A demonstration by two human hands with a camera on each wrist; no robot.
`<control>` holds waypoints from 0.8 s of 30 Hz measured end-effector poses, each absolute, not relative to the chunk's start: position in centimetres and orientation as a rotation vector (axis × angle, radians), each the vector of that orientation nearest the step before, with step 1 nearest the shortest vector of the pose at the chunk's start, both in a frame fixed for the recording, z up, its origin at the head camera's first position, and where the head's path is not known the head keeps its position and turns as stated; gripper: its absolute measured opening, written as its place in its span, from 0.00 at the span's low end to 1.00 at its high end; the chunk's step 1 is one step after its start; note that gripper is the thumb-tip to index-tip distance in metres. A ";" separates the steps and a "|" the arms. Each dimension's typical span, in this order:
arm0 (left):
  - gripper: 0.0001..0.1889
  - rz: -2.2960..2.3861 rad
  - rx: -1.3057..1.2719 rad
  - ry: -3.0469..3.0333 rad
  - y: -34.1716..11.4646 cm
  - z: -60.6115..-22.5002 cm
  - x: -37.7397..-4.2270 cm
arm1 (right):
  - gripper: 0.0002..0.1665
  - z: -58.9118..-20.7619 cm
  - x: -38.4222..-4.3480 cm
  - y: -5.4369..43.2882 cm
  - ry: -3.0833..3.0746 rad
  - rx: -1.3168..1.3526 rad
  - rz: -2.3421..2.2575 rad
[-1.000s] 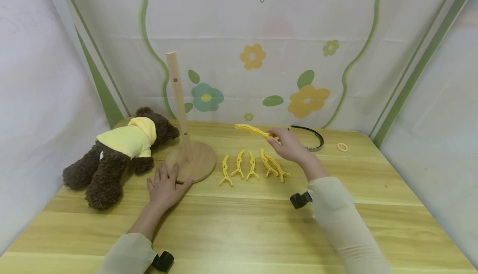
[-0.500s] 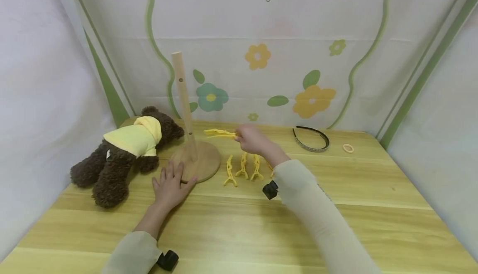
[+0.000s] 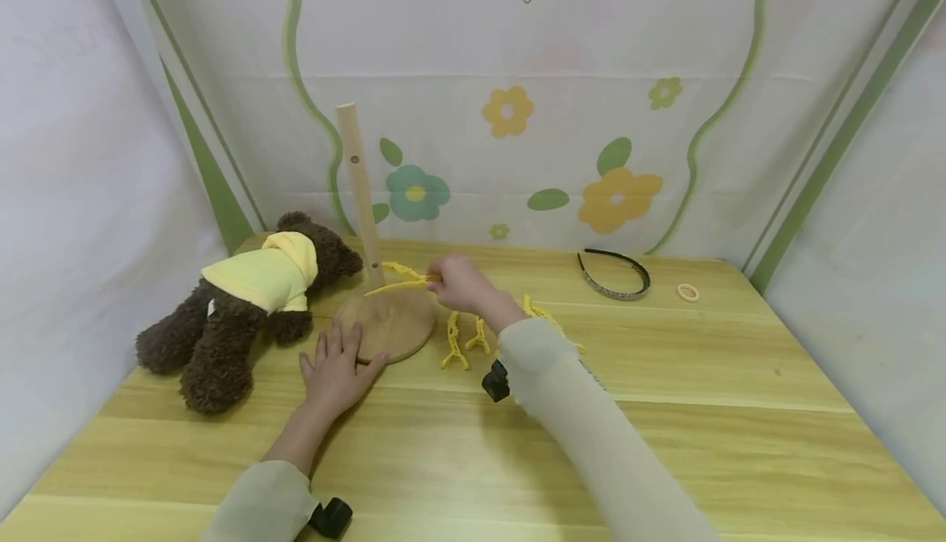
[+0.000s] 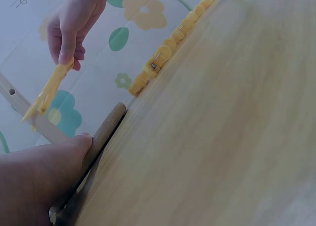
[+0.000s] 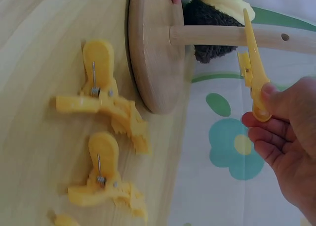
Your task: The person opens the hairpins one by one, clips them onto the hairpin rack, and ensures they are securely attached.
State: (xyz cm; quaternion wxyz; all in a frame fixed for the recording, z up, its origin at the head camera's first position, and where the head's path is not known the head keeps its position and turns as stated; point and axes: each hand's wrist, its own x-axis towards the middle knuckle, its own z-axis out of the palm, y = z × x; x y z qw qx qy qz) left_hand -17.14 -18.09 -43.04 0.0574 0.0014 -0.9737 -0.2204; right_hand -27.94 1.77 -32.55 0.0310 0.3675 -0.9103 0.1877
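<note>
My right hand pinches a yellow hair clip at its handle end, and the clip's two arms are spread apart. Those arms reach to the lower part of the upright wooden post; whether they touch it I cannot tell. On the front left of the round wooden base rests my left hand, fingers spread. Several more yellow clips stand in a row on the table to the right of the base, some hidden behind the right forearm. Two of those clips appear large in the right wrist view.
Left of the post lies a brown teddy bear in a yellow hooded top. At the back right are a black headband with a glittery band and a small pale ring. A printed cloth hangs behind the table.
My right hand has carried the hair clip leftward from above the row to the post. The clip's arms have spread apart. My left hand has stayed on the base.
</note>
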 end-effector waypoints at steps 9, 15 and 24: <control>0.41 -0.646 0.017 -2.959 -17.8 -43.0 -17.1 | 0.09 -33.7 -28.1 0.0 -2.820 1.085 0.611; 0.40 -0.652 0.018 -2.948 -17.6 -43.0 -17.1 | 0.08 -34.0 -28.2 -1.0 -2.819 1.104 0.610; 0.41 -0.635 0.018 -2.945 -17.9 -43.1 -17.2 | 0.07 -33.6 -27.9 -2.2 -2.857 1.095 0.677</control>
